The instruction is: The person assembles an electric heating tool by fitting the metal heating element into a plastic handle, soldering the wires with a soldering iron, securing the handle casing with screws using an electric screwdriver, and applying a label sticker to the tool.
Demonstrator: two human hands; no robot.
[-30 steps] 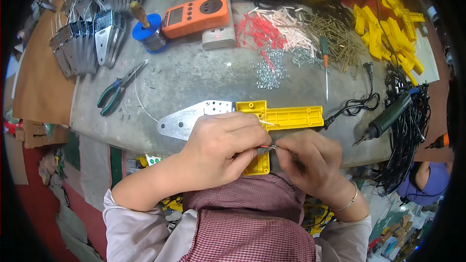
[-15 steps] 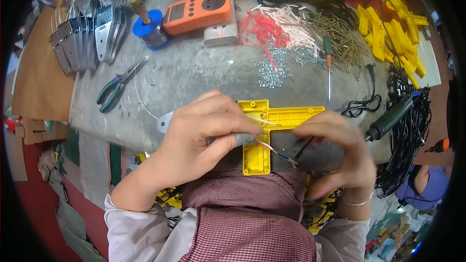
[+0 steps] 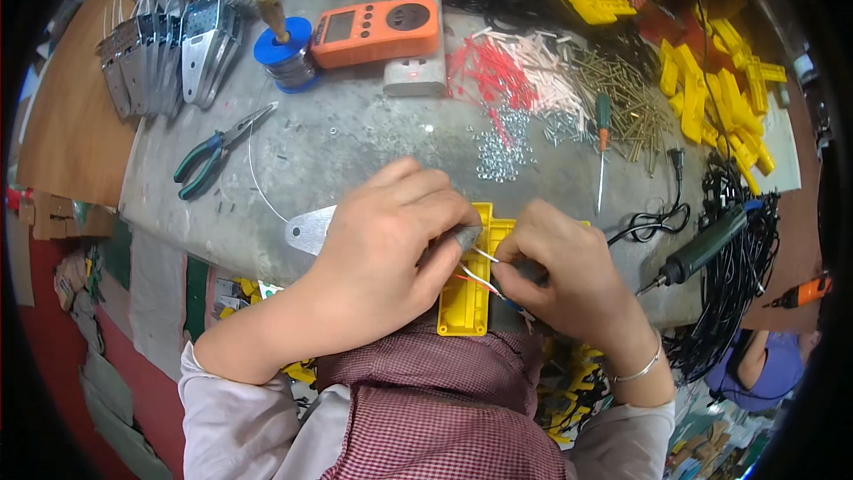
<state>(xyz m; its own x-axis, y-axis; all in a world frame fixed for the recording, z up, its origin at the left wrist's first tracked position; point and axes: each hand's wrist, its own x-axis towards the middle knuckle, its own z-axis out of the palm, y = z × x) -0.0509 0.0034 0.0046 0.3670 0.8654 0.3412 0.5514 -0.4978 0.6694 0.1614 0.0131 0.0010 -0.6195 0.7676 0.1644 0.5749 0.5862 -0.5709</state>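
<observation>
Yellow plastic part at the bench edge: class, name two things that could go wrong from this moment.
The yellow plastic part overhangs the bench edge; if the left hand eases off, it might tip into the lap. The thin white wires pinched by the right hand look fine enough to kink or snap if pulled hard.

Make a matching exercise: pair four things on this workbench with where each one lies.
Things:
1. green-handled pliers
2. orange meter with a grey screen
3. yellow plastic T-shaped housing
4. dark green pen-shaped soldering iron

Places:
A. at the table's right edge, beside the black cables
B. under both hands, at the near edge
C. at the far side, next to the blue spool
D. on the left of the grey table, near the stacked metal plates

Pairs: 1-D, 2-C, 3-B, 4-A
</observation>
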